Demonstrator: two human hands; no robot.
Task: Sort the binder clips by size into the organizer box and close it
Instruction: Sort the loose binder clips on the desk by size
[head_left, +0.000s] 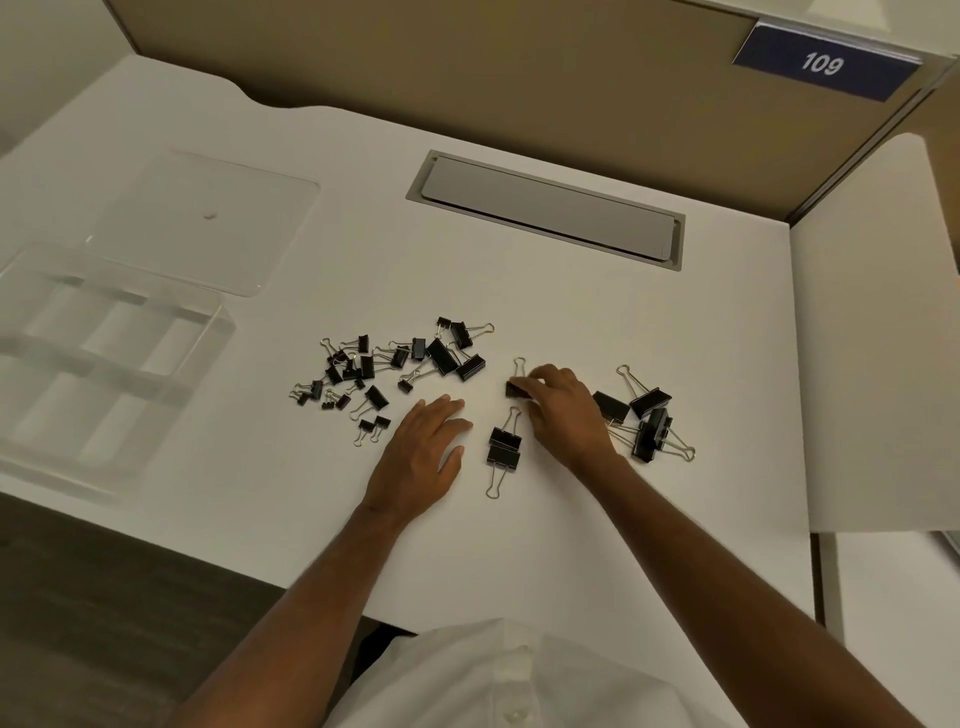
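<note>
Nearest the camera, a white shirt (498, 675), with both bare forearms reaching forward over the white tabletop (571, 545). Left hand (423, 447) flat on the tabletop, fingers straight and relaxed, holding nothing. Right hand (563, 410) curled, fingertips pinching a large binder clip (517, 387) by its black body, wire handle pointing away. Hands apart, with two large clips (504, 449) lying end to end between them. Just right of the right hand, a small heap of large clips (644, 415), touching and overlapping. Farther out and to the left, a scattered pile of smaller and medium clips (384, 364), many tangled together. At the far left edge, well apart from every clip, the clear organizer box (98, 364), open, its compartments visible. Beyond it, its clear lid (208, 223) lying flat. Farther back, a grey cable hatch (545, 208) set into the tabletop, then a tan partition (467, 78) bearing a blue plate marked 109 (826, 65).
</note>
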